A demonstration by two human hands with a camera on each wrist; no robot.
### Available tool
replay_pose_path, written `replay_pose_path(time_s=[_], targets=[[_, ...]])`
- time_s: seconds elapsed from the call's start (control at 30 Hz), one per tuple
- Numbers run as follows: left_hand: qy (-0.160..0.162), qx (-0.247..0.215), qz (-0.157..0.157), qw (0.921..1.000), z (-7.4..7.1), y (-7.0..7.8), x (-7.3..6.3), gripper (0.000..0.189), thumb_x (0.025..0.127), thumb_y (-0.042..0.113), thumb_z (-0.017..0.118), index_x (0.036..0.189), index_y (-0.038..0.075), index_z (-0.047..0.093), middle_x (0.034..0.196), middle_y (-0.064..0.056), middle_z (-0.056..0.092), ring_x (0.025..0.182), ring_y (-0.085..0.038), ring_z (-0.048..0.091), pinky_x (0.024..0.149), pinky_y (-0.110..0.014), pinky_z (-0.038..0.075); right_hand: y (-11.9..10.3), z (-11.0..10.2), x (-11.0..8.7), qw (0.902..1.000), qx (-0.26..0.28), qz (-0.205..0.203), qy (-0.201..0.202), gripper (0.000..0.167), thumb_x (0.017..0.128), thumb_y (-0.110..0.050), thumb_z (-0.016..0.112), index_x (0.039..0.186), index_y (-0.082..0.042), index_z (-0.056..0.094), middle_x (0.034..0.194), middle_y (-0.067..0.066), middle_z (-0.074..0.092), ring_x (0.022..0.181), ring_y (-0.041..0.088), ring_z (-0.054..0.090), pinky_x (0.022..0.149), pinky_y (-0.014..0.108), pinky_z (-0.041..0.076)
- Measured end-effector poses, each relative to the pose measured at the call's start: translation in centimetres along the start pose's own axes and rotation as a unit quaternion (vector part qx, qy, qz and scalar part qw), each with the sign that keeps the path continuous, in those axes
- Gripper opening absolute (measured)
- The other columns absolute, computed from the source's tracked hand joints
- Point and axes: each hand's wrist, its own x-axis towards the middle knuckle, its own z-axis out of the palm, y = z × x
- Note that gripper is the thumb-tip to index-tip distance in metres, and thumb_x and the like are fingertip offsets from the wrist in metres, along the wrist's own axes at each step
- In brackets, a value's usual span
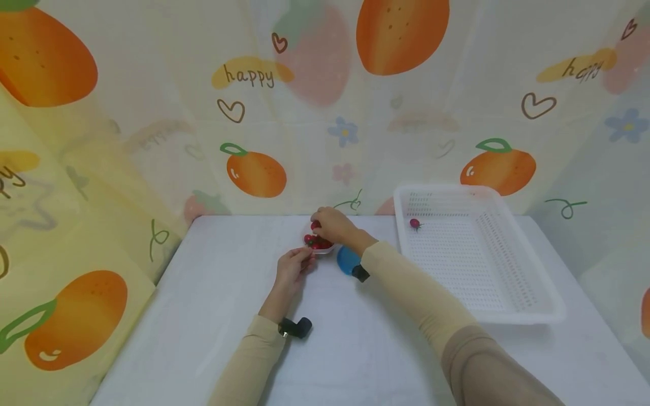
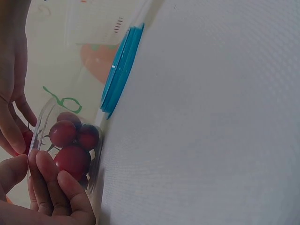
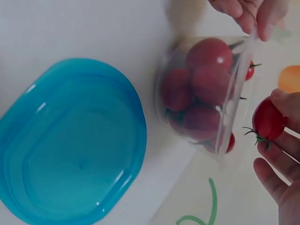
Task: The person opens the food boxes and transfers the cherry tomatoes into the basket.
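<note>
My right hand (image 1: 335, 224) pinches a red cherry tomato (image 3: 269, 119) with a green calyx, just above a small clear plastic container (image 3: 164, 93). Several more cherry tomatoes (image 2: 72, 161) fill that container. At its near side, my left hand (image 1: 295, 265) pinches the rim between thumb and fingers. Beside the container on the right lies a blue lid (image 3: 84, 145), partly covered by the right wrist in the head view. In the left wrist view the right hand's tomato is mostly hidden behind fingers.
A large white perforated basket (image 1: 533, 270) stands on the right of the white table (image 1: 203, 316). One cherry tomato (image 1: 415, 224) lies inside, near its far left corner. A fruit-printed cloth (image 1: 315, 129) hangs behind the table.
</note>
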Motion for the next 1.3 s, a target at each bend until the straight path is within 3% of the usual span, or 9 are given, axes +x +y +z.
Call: replay_pose_path(time_s=[0.43,0.83,1.07,1.3], targets=[[-0.002,-0.004,-0.010,0.9999,-0.2,-0.1,0.1,0.030,0.095,0.021,0.063,0.120,0.005,0.059,0.104,-0.006,0.068,0.096,-0.016,0.065,0.097,-0.031,0.053,1.1,-2.7,-0.9,0.9999,0.010,-0.007,-0.006,0.037,0.095,-0.025,0.063,0.128,-0.007,0.061,0.117,0.009,0.062,0.105,0.022,0.057,0.092,0.031,0.054],[-0.002,0.002,-0.001,1.0000,-0.2,-0.2,0.2,0.030,0.095,0.020,0.064,0.120,0.005,0.058,0.105,-0.006,0.067,0.094,-0.015,0.065,0.094,-0.030,0.054,3.3,-7.4,-1.8,0.9992,0.001,-0.015,0.036,0.033,0.094,-0.023,0.065,0.121,-0.004,0.065,0.113,0.013,0.065,0.101,0.026,0.060,0.092,0.033,0.055],[0.000,-0.002,0.007,1.0000,-0.1,-0.1,0.3,0.027,0.094,0.019,0.065,0.117,0.006,0.060,0.102,-0.005,0.068,0.094,-0.016,0.065,0.089,-0.026,0.055,4.8,-10.7,-2.9,0.9984,0.008,0.007,0.055,0.032,0.094,-0.020,0.064,0.121,-0.003,0.064,0.113,0.015,0.064,0.101,0.028,0.059,0.095,0.037,0.054],[-0.002,-0.002,0.007,1.0000,0.0,-0.3,0.3,0.026,0.094,0.018,0.064,0.116,0.005,0.060,0.099,-0.004,0.068,0.094,-0.017,0.065,0.089,-0.026,0.056,6.7,-12.0,-4.0,0.9984,0.006,0.029,0.048,0.030,0.094,-0.021,0.064,0.119,-0.003,0.064,0.111,0.014,0.063,0.098,0.028,0.057,0.092,0.037,0.055]])
